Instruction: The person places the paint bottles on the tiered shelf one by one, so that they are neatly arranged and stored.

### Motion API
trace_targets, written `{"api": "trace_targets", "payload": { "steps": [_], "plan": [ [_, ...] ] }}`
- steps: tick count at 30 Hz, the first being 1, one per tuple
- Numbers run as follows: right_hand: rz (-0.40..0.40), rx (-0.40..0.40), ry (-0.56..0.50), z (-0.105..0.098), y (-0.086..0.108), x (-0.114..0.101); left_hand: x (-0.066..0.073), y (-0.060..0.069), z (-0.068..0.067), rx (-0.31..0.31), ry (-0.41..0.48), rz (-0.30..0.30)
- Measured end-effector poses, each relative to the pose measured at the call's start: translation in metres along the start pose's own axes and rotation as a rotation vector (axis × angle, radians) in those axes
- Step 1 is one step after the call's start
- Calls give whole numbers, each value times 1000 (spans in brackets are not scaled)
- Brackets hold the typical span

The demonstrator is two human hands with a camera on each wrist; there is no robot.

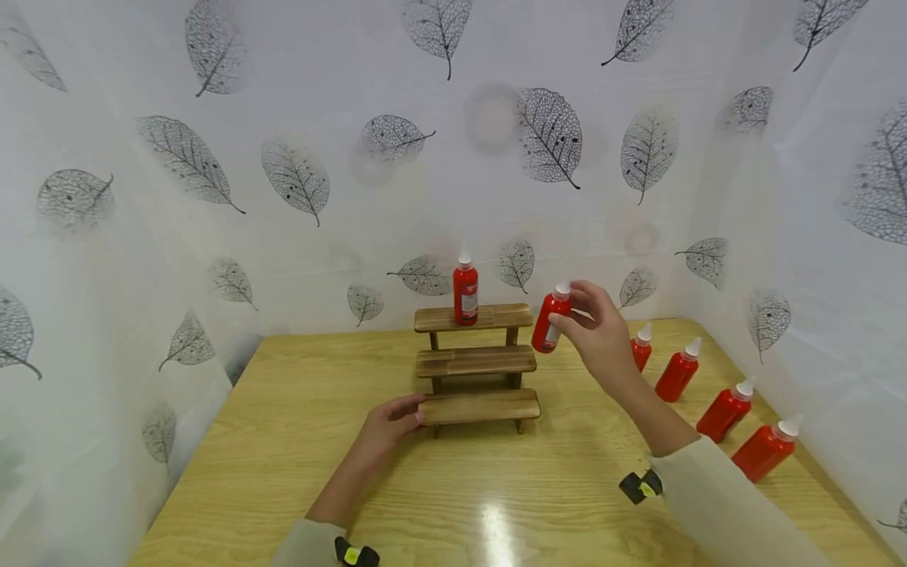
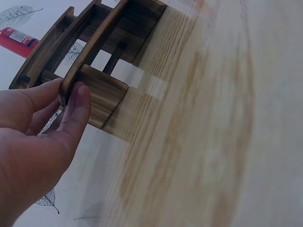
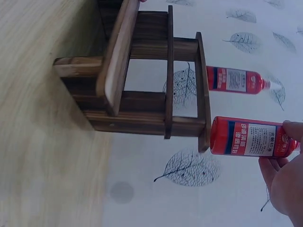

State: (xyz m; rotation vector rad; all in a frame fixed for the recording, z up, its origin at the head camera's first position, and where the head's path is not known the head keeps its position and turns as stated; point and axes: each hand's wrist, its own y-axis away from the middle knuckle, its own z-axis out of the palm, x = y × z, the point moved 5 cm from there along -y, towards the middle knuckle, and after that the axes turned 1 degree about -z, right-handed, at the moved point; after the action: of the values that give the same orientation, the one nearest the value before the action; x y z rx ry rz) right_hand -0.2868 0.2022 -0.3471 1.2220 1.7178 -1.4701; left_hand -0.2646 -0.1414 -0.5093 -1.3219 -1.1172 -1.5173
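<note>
Your right hand grips the raised bottle by its upper part, fingers closed round it; it tilts beside the stand, right of the top tier. Contact cannot be told. Your left hand pinches the lowest tier at its left end. The shelved bottle stands upright on the top tier; four other bottles line the worktop at right.

The head view is bright and evenly lit, with a white glare on the table in front of the wooden stand and faint haze on the curtain behind it. Both wrist views look cooler. In the left one, the stand's boards bow and the tabletop farthest from it washes out, blurred; in the right, soft shadow lies beside the stand.
</note>
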Motion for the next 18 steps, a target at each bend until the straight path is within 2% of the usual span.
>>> {"api": "trace_targets", "payload": {
  "steps": [10,18],
  "plan": [
    [-76,-49,-18,38,-35,-11,1,1,1,-3,0,19],
    [-67,-56,-25,59,-54,-17,1,1,1,-7,11,23]
  ]
}}
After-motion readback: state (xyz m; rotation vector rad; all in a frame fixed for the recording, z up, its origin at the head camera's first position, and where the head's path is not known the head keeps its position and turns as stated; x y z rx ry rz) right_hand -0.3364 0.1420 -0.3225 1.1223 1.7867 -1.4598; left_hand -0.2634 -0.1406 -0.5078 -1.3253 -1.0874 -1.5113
